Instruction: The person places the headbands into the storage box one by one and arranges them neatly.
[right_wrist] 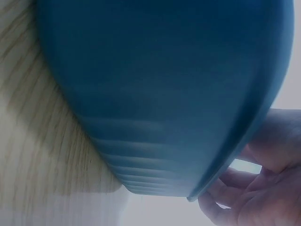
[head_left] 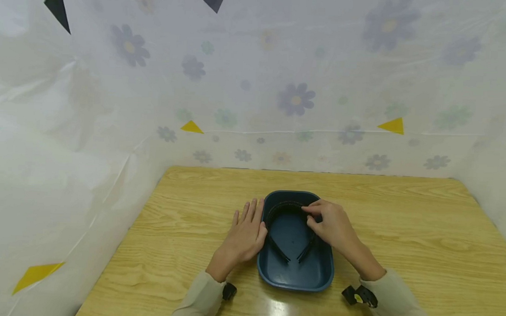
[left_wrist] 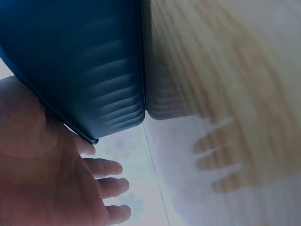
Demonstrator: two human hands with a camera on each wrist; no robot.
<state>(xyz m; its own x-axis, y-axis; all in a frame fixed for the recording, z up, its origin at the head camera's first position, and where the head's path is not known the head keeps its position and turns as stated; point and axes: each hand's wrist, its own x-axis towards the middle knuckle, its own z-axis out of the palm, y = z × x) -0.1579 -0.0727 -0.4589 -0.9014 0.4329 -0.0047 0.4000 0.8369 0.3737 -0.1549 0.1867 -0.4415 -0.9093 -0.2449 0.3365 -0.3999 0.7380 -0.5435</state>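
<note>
Overhead, the right hand (head_left: 332, 223) pinches the black headband (head_left: 290, 229) inside the blue tub (head_left: 311, 276) while the left hand's (head_left: 246, 232) straight fingers (left_wrist: 106, 167) steady its wall; wrist views suggest the tub could slide on the tabletop (right_wrist: 28, 117).

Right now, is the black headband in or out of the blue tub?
In: the headband lies inside the blue tub, with the right hand pinching its arch.
</note>
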